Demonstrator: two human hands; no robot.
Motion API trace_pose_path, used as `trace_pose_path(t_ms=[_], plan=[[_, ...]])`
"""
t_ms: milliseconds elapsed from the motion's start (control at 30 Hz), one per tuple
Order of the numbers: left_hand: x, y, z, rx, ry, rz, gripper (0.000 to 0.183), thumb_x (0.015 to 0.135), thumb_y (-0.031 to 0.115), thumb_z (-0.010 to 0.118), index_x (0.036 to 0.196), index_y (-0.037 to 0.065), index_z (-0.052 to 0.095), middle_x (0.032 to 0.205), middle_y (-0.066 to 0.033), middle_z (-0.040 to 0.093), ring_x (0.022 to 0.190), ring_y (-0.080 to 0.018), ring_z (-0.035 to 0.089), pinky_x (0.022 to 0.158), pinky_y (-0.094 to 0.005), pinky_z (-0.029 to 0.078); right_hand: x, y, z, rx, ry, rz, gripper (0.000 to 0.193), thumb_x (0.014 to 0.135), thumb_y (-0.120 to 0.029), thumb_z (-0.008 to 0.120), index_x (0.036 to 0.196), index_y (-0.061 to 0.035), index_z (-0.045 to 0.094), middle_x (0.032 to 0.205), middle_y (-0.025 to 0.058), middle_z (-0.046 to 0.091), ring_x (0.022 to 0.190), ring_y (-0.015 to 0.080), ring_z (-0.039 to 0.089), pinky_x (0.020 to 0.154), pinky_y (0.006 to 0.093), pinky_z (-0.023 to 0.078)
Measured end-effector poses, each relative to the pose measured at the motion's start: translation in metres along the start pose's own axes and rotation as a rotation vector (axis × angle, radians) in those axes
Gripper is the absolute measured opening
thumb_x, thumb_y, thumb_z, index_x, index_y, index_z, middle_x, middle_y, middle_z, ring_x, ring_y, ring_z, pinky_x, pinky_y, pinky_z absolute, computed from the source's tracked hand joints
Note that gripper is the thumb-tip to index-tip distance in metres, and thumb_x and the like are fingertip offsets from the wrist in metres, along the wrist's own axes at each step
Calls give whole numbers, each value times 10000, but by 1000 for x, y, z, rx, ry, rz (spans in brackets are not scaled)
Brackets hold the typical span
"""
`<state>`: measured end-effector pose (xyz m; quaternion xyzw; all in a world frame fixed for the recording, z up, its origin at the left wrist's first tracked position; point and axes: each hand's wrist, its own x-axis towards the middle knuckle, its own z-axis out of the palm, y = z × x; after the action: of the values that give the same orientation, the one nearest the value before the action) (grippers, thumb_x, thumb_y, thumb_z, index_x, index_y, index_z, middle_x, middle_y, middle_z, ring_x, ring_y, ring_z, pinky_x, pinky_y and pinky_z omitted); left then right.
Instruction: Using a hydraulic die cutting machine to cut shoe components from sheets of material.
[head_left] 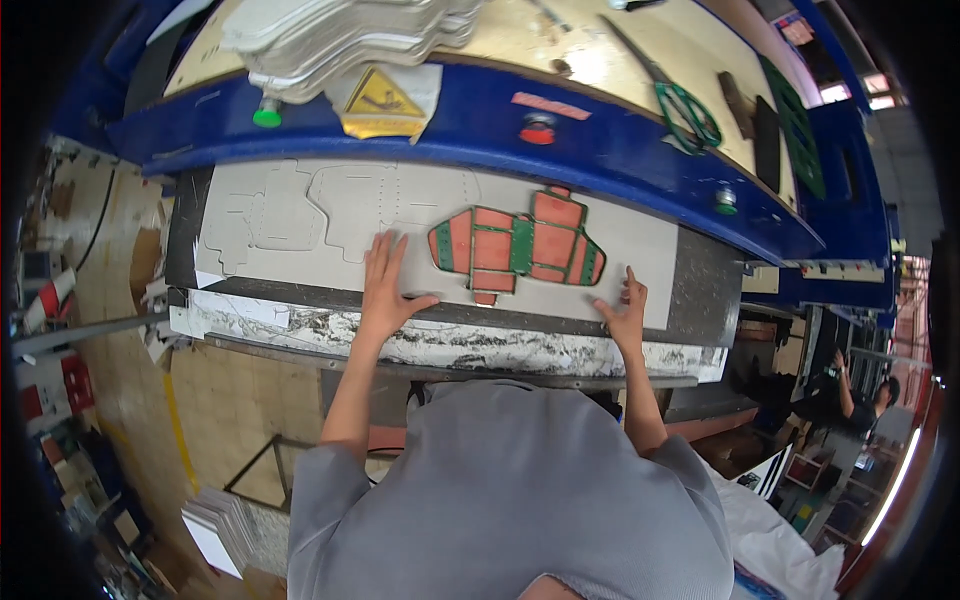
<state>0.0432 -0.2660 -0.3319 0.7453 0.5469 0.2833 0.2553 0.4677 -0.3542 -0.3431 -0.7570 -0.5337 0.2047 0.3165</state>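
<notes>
A pale grey cardboard sheet lies across the dark bed of a blue press. On it sits a cutting die with red and green padding, right of the middle. Left of the die, outlines of box-like blanks are cut into the sheet. My left hand rests on the sheet beside the die's left end, fingers stretched and thumb out. At the die's lower right, my right hand is at the sheet's near edge, fingers apart and slightly bent. Neither hand holds anything; both are apart from the die.
Above the bed runs the press's blue beam with a red button and green buttons. On top lie stacked cardboard blanks and green-handled scissors. A worn white strip borders the near edge. Another person is far right.
</notes>
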Motion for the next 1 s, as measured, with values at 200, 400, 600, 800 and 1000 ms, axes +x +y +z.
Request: trace_pose_path(t_ms=[200,400,600,800,1000], plan=[[-112,27,29,-392,-36,-229,392,741,191,762,1090,51,650,1121,-143,636,1094,-296,559,981,-399,403,3,4,-36,450,652,25,644,916,-310,571,1448,-70,300,1267,141,415,1094,246,462,933,332,396],[-162,36,78,-34,133,123,142,787,267,695,821,131,715,865,-17,671,859,-231,572,836,-358,364,36,-82,-101,617,1125,-102,696,962,-506,362,1462,-45,215,1448,236,222,1294,380,300,1075,462,237],[-163,34,93,18,201,63,166,773,284,685,706,132,673,771,-14,636,837,-234,546,818,-372,340,-10,-97,-93,608,1177,175,731,929,-494,459,1460,-62,205,1440,284,169,1307,422,209,1057,475,230],[-167,25,94,46,196,41,243,778,358,657,710,125,653,810,-29,628,890,-248,515,845,-384,294,-110,-14,-68,714,386,187,545,918,-550,442,1183,-79,509,1105,107,536,1098,239,475,962,382,366],[-167,37,88,137,91,21,302,817,392,613,811,98,683,879,-65,638,944,-272,516,881,-404,309,-204,-9,21,-464,-107,-283,774,734,-408,723,1349,-55,410,1349,229,412,1264,391,372,1067,530,254]])
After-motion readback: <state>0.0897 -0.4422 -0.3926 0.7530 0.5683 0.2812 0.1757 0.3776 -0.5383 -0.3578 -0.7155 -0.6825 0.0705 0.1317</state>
